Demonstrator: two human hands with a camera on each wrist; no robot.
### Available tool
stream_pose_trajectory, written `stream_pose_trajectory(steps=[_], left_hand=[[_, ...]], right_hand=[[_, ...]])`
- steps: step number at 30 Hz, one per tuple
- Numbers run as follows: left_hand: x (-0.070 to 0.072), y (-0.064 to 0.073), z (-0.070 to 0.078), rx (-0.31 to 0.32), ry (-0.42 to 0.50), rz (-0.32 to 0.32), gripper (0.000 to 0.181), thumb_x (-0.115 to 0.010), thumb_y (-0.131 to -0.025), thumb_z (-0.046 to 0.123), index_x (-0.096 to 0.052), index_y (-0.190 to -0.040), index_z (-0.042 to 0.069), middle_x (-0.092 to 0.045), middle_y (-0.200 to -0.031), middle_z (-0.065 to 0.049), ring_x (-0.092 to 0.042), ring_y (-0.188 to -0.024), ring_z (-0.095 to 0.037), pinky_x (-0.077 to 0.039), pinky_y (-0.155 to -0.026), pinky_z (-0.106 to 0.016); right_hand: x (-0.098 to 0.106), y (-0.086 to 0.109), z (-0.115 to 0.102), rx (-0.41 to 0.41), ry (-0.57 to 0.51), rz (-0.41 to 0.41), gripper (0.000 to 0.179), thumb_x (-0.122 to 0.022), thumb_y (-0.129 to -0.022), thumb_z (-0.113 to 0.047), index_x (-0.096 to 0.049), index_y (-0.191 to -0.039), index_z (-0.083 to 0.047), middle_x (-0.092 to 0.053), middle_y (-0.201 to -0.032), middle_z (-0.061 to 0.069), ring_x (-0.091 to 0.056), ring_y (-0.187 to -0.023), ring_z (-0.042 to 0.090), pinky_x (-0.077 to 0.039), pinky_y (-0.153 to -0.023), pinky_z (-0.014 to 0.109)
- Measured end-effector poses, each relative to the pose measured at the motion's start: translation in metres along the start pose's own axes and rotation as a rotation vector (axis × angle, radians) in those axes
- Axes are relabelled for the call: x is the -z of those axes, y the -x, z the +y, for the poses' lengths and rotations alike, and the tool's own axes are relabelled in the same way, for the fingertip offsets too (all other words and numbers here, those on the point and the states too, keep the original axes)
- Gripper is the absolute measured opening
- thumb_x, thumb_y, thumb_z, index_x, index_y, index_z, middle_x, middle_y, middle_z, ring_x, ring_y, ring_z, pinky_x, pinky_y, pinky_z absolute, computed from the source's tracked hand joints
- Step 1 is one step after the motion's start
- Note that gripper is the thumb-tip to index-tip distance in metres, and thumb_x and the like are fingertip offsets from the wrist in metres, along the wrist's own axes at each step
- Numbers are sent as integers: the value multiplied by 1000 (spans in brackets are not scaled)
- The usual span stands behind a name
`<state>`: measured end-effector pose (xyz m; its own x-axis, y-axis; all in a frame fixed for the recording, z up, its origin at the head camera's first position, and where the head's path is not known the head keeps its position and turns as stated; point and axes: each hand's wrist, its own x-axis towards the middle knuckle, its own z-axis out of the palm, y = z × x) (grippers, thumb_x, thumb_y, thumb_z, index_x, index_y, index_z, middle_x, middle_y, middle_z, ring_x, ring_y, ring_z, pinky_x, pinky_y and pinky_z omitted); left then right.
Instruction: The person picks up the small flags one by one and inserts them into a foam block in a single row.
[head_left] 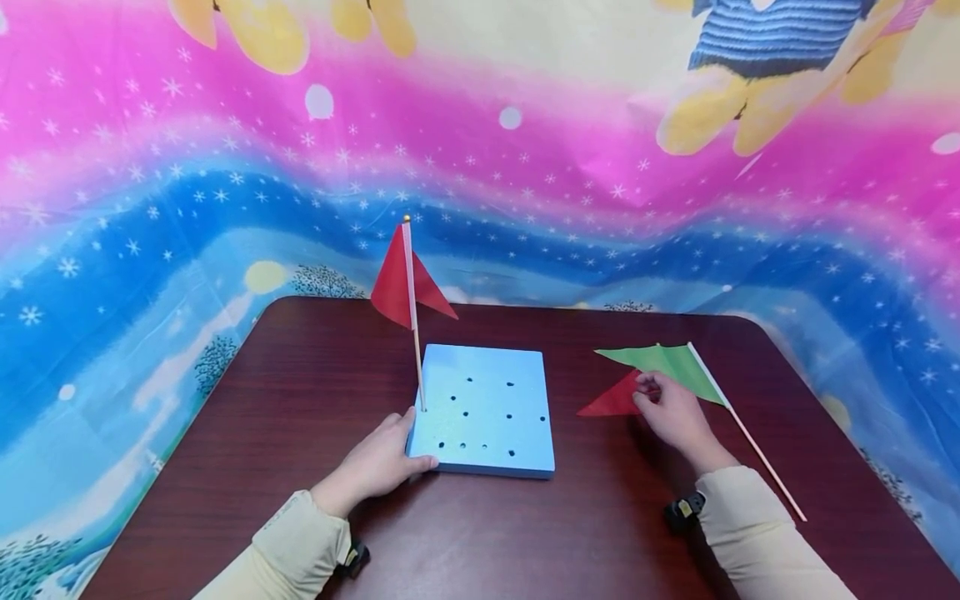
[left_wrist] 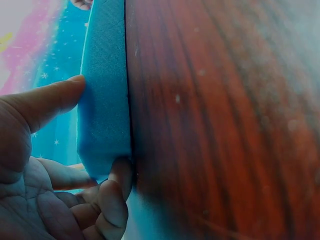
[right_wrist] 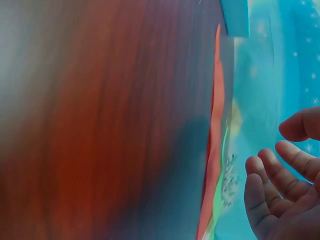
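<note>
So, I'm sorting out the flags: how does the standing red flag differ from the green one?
The standing red flag is upright in the blue board; the green flag lies on the table. The red one's cloth falls to both sides of its stick, while the green one's spreads to one side. Both have thin, pale sticks.
</note>
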<state>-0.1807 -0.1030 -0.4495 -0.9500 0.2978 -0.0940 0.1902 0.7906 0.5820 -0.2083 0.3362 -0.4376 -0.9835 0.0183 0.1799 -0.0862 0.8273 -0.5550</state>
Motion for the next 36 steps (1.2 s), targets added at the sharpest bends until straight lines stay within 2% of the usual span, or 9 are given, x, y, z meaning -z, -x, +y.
stream_pose_trajectory(steps=[8,16,23,30,36], left_hand=[[1,1,1,-2,6,-1,94,-83,-88,34,-35,-153,-14,-53,-139,-29,-58,-120,-32,-47,-98,-47],[1,1,2,-8,8,-6,93,-83,-88,33,-36,-153,-14,-52,-141,-29,-58,-120,-32,-47,-98,-48],[1,1,1,-2,10,-10,94,-82,-88,34,-35,-153,-14,-51,-142,-30,-58,-122,-33,-47,-99,-48],[2,0,1,5,6,-15,94,-82,-88,34,-34,-154,-14,-51,-142,-30,-57,-123,-33,-46,-100,-48],[2,1,1,7,10,-15,94,-82,-88,33,-35,-153,-14,-51,-142,-30,-57,-122,-33,-46,-100,-48]], right_hand=[[18,8,22,-51,92,-22,29,-61,-97,-9,-60,-118,10,-65,-108,27,-62,-98,42,-49,-86,59],[34,18,42,-135,186,-53,30,-59,-93,-9,-60,-114,12,-65,-104,28,-62,-94,44,-50,-83,59],[42,22,49,-133,256,-124,24,-63,-94,-15,-57,-102,7,-57,-80,11,-56,-77,30,-48,-73,52],[45,25,54,-160,283,-178,32,-66,-93,-17,-57,-105,11,-62,-82,13,-59,-76,31,-50,-77,57],[48,32,56,-158,306,-214,26,-67,-92,-18,-58,-95,7,-59,-78,10,-56,-70,26,-50,-69,49]])
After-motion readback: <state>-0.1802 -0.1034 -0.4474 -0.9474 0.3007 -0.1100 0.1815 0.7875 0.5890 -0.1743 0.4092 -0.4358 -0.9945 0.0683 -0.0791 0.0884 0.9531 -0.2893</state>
